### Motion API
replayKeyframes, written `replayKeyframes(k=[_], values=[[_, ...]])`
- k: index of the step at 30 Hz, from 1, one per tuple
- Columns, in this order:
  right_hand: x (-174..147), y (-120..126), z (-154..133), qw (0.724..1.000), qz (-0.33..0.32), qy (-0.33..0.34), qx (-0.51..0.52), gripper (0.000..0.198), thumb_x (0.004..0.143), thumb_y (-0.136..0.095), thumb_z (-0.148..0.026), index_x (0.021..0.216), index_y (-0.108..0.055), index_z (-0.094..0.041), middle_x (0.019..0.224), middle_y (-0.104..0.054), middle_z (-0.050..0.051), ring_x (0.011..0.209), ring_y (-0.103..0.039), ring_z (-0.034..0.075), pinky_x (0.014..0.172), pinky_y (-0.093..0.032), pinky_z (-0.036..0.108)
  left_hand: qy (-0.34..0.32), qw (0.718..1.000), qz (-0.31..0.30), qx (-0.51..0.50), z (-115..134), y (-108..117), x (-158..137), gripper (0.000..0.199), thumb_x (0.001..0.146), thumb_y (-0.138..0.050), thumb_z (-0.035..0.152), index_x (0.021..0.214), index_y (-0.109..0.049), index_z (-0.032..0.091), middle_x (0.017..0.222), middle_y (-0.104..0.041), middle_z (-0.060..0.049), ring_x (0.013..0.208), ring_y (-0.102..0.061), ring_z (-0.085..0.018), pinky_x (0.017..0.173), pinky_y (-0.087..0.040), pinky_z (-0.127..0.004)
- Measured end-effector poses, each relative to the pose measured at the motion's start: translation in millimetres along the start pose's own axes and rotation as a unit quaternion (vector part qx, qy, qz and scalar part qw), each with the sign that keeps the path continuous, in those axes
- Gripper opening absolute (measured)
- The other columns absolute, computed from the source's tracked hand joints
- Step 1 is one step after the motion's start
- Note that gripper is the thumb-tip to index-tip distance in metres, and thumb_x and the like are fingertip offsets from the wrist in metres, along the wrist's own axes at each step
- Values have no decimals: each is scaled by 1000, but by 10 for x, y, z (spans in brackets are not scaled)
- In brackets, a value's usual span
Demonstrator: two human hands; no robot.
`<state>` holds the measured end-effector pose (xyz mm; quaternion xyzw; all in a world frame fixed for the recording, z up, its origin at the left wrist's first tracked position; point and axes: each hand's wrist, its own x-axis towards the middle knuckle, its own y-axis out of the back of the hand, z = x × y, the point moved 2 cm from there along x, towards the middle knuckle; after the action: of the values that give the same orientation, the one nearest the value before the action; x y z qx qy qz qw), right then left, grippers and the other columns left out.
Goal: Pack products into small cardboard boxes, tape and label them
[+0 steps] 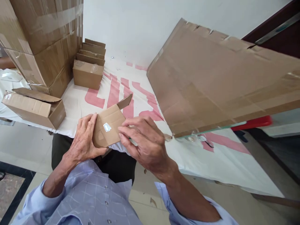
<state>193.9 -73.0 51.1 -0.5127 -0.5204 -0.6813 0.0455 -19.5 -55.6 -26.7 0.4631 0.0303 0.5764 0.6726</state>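
A small brown cardboard box [112,114] is held over the table's front edge, a flap sticking up at its far right corner. On its upper face sits a white label [107,127] with a blue border. My left hand [83,136] grips the box from the left, fingers along its far side and thumb along the near edge. At the box's right edge, my right hand [142,140] has its thumb and fingertips pinched close together, right by the cardboard. Whatever lies between those fingertips is too small or hidden to tell.
An open-flapped cardboard box [35,107] lies at the left table edge, before tall taped cartons [53,47]. More small boxes [87,73] stand in a row behind. A large cardboard sheet [211,75] leans at right on the white-and-red cloth [114,93]. Another person's arm [6,62] shows far left.
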Motion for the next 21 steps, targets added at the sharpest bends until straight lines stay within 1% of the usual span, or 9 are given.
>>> replayKeyframes(k=[3, 7, 10, 13, 15, 17, 18, 20, 21], values=[[-19, -79, 6, 1000, -18, -9, -19, 21, 99, -65, -9, 106, -73, -27, 99, -74, 7, 92, -64, 26, 82, -52, 44, -5, 1000, 23, 13, 26, -28, -33, 127, 70, -92, 45, 172, -19, 25, 154, -47, -22, 142, -48, -46, 117, -47, -67], [-75, -156, 25, 999, -11, -34, -29, 20, 99, -65, -10, 107, -73, -27, 105, -74, 7, 94, -64, 27, 87, -52, 46, 1, 999, 44, 33, 22, -58, -78, 125, 68, -96, 49, 169, -26, 26, 153, -50, -21, 139, -52, -45, 115, -47, -64], [-142, -218, 46, 997, 13, -69, -45, 22, 99, -69, -15, 117, -73, -26, 119, -72, 11, 105, -66, 31, 94, -54, 51, 15, 997, 61, 42, 17, -104, -131, 129, 67, -97, 63, 169, -27, 27, 153, -51, -21, 137, -53, -45, 114, -47, -64], [-213, -299, 106, 992, 32, -108, -57, 29, 101, -68, -20, 129, -70, -25, 126, -71, 13, 116, -67, 35, 111, -51, 61, 20, 996, 84, 21, 27, -125, -186, 132, 69, -91, 79, 170, -27, 24, 154, -51, -24, 138, -53, -45, 115, -45, -66], [-243, -353, 170, 992, 33, -117, -29, 31, 103, -64, -20, 132, -70, -26, 128, -72, 11, 119, -68, 33, 123, -43, 69, 34, 996, 81, -34, 12, -98, -204, 123, 76, -86, 80, 170, -30, 22, 150, -55, -22, 133, -57, -41, 112, -49, -62], [-252, -395, 246, 992, 31, -120, 10, 31, 105, -60, -20, 133, -69, -29, 132, -74, 8, 123, -69, 31, 131, -34, 72, 67, 989, 54, -124, -60, -49, -186, 104, 85, -81, 75, 165, -41, 23, 136, -63, -17, 116, -65, -32, 102, -56, -52], [-249, -409, 283, 992, 30, -120, 28, 30, 106, -58, -21, 133, -69, -30, 135, -74, 7, 126, -69, 31, 132, -33, 73, 88, 980, 32, -176, -124, -26, -161, 92, 88, -79, 73, 159, -49, 23, 125, -66, -13, 106, -67, -28, 96, -58, -47], [-234, -426, 350, 992, 26, -112, 60, 30, 109, -54, -22, 133, -70, -30, 139, -74, 8, 132, -68, 31, 130, -40, 71, 126, 953, -13, -274, -304, 7, -74, 68, 89, -79, 70, 137, -66, 23, 109, -68, -7, 94, -68, -23, 87, -60, -41], [-224, -429, 377, 991, 23, -106, 74, 31, 110, -52, -22, 133, -70, -29, 140, -75, 9, 136, -67, 31, 127, -46, 68, 138, 939, -28, -315, -415, 16, -12, 61, 87, -80, 71, 124, -70, 23, 107, -69, -7, 95, -69, -23, 86, -60, -40]])
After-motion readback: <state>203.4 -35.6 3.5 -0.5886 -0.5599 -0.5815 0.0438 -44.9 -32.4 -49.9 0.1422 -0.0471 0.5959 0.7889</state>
